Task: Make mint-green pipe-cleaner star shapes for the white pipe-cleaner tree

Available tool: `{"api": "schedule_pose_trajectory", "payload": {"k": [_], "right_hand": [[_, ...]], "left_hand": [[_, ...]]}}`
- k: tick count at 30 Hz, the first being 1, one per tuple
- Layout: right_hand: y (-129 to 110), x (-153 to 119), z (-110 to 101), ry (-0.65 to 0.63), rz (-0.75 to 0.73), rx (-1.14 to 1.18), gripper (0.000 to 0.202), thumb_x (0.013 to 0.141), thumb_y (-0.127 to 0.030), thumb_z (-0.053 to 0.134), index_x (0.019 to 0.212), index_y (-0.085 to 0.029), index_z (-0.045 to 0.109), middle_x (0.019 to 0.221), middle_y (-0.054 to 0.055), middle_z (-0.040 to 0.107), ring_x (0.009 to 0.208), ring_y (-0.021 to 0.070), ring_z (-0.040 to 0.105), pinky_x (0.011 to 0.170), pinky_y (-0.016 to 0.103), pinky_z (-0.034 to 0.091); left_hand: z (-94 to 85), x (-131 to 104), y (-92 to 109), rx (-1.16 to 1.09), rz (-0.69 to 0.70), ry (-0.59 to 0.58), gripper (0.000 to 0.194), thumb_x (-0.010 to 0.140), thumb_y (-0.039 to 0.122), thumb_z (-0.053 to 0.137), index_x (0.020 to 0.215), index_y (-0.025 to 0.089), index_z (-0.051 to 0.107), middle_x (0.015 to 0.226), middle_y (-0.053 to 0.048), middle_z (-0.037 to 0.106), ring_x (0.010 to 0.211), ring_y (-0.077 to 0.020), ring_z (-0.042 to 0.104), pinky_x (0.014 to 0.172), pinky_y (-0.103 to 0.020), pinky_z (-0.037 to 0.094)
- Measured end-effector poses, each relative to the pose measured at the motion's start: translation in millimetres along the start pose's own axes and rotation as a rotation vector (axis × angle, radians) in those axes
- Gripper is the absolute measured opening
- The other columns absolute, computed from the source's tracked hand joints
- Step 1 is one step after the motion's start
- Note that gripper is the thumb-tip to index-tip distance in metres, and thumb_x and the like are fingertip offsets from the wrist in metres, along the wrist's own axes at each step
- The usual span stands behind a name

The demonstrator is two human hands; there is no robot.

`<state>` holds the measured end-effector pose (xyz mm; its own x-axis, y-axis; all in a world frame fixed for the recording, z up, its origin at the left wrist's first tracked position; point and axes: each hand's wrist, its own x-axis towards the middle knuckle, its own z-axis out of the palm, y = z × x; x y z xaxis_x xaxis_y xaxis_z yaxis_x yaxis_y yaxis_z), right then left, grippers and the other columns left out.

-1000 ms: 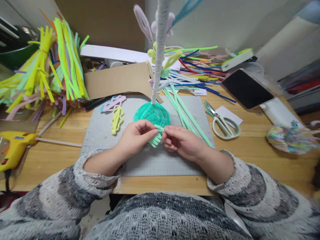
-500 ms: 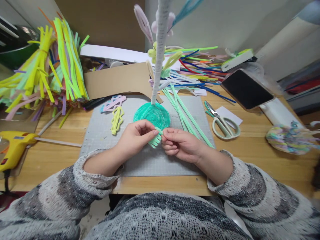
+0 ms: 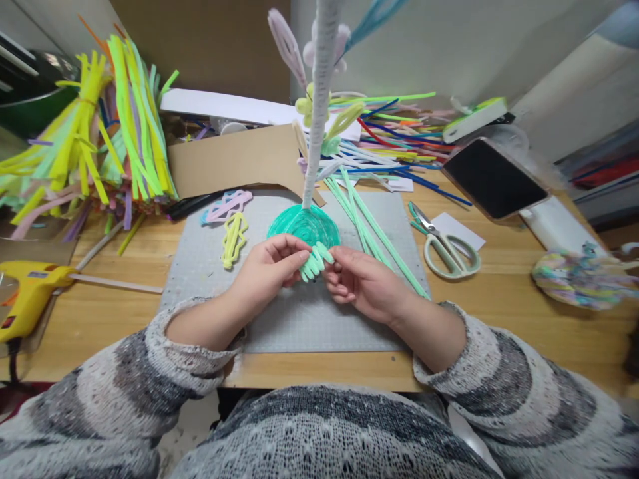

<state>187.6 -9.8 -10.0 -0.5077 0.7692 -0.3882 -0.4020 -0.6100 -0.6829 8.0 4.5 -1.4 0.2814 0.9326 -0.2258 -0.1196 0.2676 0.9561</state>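
Between my hands is a mint-green pipe cleaner (image 3: 314,263) bent into a row of tight zigzag folds. My left hand (image 3: 274,263) pinches its left side with thumb and forefinger. At its right end my right hand (image 3: 357,273) grips it between thumb and fingertips, the other fingers curled. Just behind stands a white wrapped stem (image 3: 319,100) on a round green coiled base (image 3: 284,223), with pastel loops and flowers attached. A yellow zigzag piece (image 3: 233,243) and a pink-and-blue one (image 3: 227,206) lie to the left. Straight mint pipe cleaners (image 3: 372,233) lie to the right.
Everything centres on a grey cutting mat (image 3: 210,286). Scissors (image 3: 446,249) and a phone (image 3: 494,176) lie to the right. A yellow glue gun (image 3: 37,293) rests at the left, below bundled pipe cleaners (image 3: 140,120). Cardboard (image 3: 229,159) and loose coloured pipe cleaners (image 3: 399,133) are behind.
The folded mint pipe cleaner has turned and shows more of its zigzag face. My right hand's fingertips have shifted slightly up and right; my left hand has barely moved.
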Motion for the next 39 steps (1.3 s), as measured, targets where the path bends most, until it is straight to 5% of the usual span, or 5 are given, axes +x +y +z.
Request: {"api": "schedule_pose_trajectory", "payload": {"k": [12,22,33,39], "right_hand": [[5.6,-1.6,5.9,0.036,-0.107,-0.338,0.026,0.078,-0.037,0.069,0.074,-0.017,0.053,0.058,-0.006,0.056,0.042,0.0032,0.044,0.039,0.015,0.026],[2.5,2.2,-3.3,-0.063,0.101,0.067,0.02,0.083,-0.032,0.063,0.079,-0.013,0.059,0.056,-0.002,0.059,0.037,0.0031,0.045,0.032,0.011,0.021],[0.1,0.2,-3.1,-0.143,0.188,0.193,0.013,0.088,-0.023,0.059,0.091,-0.011,0.062,0.063,-0.002,0.06,0.039,0.0013,0.046,0.032,0.007,0.026],[0.2,-0.8,-1.9,-0.141,0.196,0.196,0.016,0.084,-0.027,0.067,0.084,-0.012,0.06,0.055,-0.007,0.052,0.037,0.0005,0.039,0.031,0.007,0.023]], "left_hand": [[2.0,-2.9,1.0,0.127,0.113,0.015,0.017,0.073,0.025,0.073,0.079,0.014,0.062,0.065,0.002,0.061,0.049,-0.0056,0.05,0.047,-0.018,0.042],[-1.0,-2.0,-4.5,0.175,0.244,0.006,0.014,0.077,0.023,0.071,0.082,0.015,0.062,0.067,0.001,0.062,0.058,-0.0082,0.055,0.055,-0.02,0.046],[-5.5,-8.5,-8.0,0.684,0.64,0.122,0.006,0.082,0.014,0.062,0.087,0.016,0.064,0.075,-0.001,0.065,0.063,-0.0097,0.057,0.06,-0.023,0.047],[-3.0,-10.0,-8.4,0.587,0.587,0.082,0.007,0.081,0.015,0.064,0.088,0.017,0.063,0.075,0.0,0.064,0.065,-0.0099,0.057,0.061,-0.023,0.047]]}}
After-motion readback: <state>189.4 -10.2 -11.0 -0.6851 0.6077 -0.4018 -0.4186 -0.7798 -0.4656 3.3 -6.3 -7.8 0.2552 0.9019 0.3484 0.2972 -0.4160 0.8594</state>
